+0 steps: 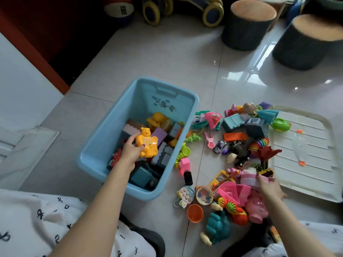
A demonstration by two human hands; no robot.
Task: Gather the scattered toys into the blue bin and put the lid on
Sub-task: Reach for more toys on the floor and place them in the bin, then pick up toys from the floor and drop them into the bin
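The blue bin [104, 143] is partly filled. The left hand [130, 152] holds a yellow bear phone [147, 144] over it. Right of the bin, the right hand [269, 186] grips a pink toy [249, 179] in the pile of toys [239, 145] left on the floor. The white lid [311, 151] lies beyond the pile, not yet on.

Yellow bear toy [147, 145] over blue bin [104, 135]

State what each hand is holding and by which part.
The left hand grips the yellow bear phone toy by its left side. The right hand grasps a pink toy by its right end.
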